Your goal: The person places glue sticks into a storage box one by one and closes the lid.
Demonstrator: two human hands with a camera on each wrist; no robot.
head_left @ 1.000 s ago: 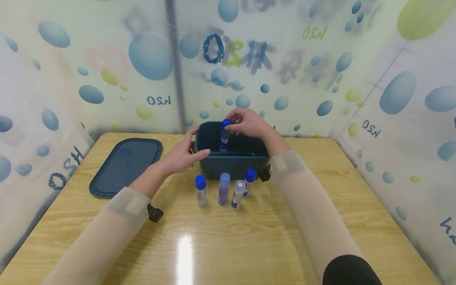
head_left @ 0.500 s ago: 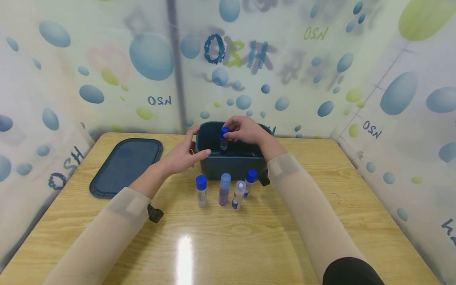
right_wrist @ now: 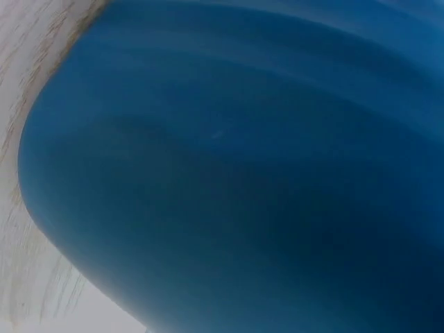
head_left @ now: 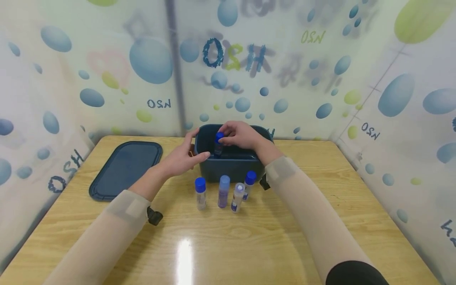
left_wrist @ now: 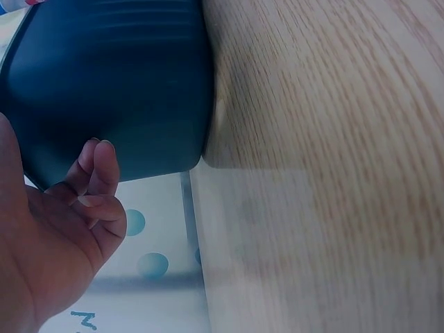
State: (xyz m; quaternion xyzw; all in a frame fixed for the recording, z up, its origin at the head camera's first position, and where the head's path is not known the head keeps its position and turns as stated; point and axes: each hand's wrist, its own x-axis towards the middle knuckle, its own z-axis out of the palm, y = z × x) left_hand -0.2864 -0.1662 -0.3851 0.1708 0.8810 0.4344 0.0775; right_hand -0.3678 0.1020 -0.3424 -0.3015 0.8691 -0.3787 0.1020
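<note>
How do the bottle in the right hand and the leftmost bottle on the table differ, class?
The held bottle is in the dark bin; the leftmost bottle stands on the table. The right hand pinches the held bottle at its cap, whereas no hand touches the leftmost bottle. Both have blue caps.

Pale wall covering on three sides: back wall (head_left: 199, 19), left wall (head_left: 21, 107), right wall (head_left: 409, 150). Pattern of blue ovals (head_left: 151, 60) and fewer green blots (head_left: 353, 96). Large lettering (head_left: 233, 56) at centre back, blue-green-blue, "H2O" reversed; smaller lettering (head_left: 158, 103) lower left of it, also backwards. Faint pink heart (head_left: 108, 65), blurry grey shapes. Dark vertical band (head_left: 174, 67) left of centre. Table (head_left: 270, 237) light wood, streaky grain, far corners rounded, far edge just beside back wall. Light even; one white glare streak (head_left: 185, 259) on near tabletop.
</note>
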